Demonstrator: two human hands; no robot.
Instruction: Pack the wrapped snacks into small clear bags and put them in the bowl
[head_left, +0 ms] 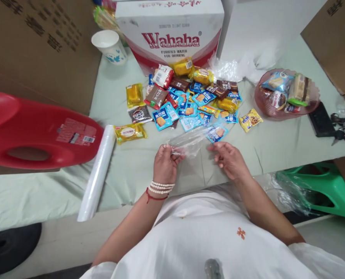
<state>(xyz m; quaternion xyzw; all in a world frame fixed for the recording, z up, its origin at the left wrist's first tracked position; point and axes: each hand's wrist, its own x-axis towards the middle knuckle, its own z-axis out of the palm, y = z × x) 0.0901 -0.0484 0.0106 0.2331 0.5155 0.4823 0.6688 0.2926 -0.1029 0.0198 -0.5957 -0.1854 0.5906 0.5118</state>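
My left hand (164, 166), with beaded bracelets and a red string at the wrist, pinches one end of a clear plastic bag (191, 141). The bag stretches toward the upper right, over the near side of a pile of wrapped snacks. To its right, my right hand (229, 159) has its fingers apart and holds nothing I can see. Just beyond those fingertips lies a blue snack packet (217, 133), partly behind the plastic. The pile mixes blue packets, a brown packet (156, 97), yellow-wrapped cakes (131, 132) and a small yellow cookie packet (250, 120).
A white roll (96, 174) and red stool (44, 131) sit at left, near a paper cup (111, 46). Behind the pile stands a Wahaha carton (172, 31). At right are a pink bowl (314, 97) of snacks, black phone-like object (320, 120), keys (342, 130) and green stool (329, 190).
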